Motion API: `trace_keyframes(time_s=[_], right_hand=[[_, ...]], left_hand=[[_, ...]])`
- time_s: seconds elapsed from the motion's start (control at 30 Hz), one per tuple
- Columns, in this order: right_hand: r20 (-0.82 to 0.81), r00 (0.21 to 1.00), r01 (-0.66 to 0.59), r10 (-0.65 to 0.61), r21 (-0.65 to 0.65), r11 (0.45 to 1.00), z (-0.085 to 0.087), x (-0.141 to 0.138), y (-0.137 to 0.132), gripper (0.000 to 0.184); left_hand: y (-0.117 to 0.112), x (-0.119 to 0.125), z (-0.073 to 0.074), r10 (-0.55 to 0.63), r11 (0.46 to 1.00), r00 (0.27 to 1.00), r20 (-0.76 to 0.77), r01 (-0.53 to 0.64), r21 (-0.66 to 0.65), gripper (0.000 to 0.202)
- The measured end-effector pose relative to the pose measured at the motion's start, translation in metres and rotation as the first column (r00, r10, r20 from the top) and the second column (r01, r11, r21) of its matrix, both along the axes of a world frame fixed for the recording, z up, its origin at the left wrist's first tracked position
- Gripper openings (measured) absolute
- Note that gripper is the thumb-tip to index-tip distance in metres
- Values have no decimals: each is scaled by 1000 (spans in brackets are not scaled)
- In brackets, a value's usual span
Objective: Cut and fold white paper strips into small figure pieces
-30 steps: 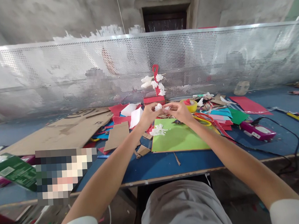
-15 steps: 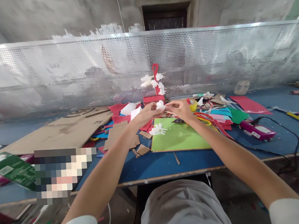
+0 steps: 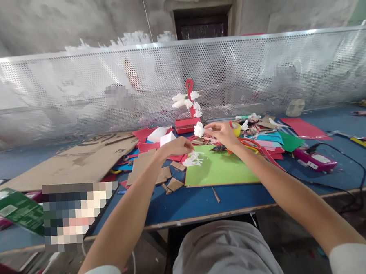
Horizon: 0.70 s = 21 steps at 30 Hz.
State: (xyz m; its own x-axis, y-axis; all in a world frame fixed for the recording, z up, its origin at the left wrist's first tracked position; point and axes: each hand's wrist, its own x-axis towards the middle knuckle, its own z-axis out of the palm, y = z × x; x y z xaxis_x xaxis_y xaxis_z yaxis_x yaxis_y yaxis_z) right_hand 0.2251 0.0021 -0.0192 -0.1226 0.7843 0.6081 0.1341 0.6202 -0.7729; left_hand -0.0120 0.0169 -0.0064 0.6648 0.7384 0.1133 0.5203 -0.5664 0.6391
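Observation:
My right hand (image 3: 222, 134) pinches a white paper flower (image 3: 199, 129) between thumb and fingers, above the back edge of a lime-green sheet (image 3: 226, 167). My left hand (image 3: 179, 145) is lower and to the left. Its fingers are bent together, tips down, just over a small heap of thin white paper pieces (image 3: 192, 159) on the sheet's left corner; whether they grip one I cannot make out. Behind both hands stands a red stand with a hooked top (image 3: 189, 85), bearing several white flowers and buds on its stem and rising from a red box-shaped base (image 3: 187, 125).
Brown cardboard (image 3: 76, 157) covers the left side, with cut cardboard pieces (image 3: 141, 165) nearer me. Red, blue and green scraps crowd the back, beside yellow tape (image 3: 236, 129). A purple device (image 3: 315, 159) with a black cord lies right. A perforated metal screen (image 3: 244, 76) borders the blue table.
My left hand has let go of the white flower and moved down to the white paper pieces. The flower stays in my right hand, which has hardly moved.

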Motion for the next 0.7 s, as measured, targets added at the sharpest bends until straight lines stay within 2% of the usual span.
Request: trace_keyframes(time_s=[0.1, 0.23, 0.53, 0.7], right_hand=[[-2, 1000, 5, -5, -6, 1000, 1, -1, -2, 26], [-12, 1000, 13, -13, -12, 1000, 3, -4, -6, 26], [8, 999, -33, 33, 31, 999, 9, -10, -13, 23], [55, 998, -34, 32, 49, 998, 8, -10, -13, 23]], left_hand=[[-7, 5, 4, 10, 999, 983, 181, -2, -42, 7], [-19, 18, 7, 82, 976, 941, 328, -10, -216, 8], [-25, 37, 1, 266, 944, 848, 458, -133, -303, 8], [-25, 39, 0, 252, 947, 784, 567, -79, -311, 16]])
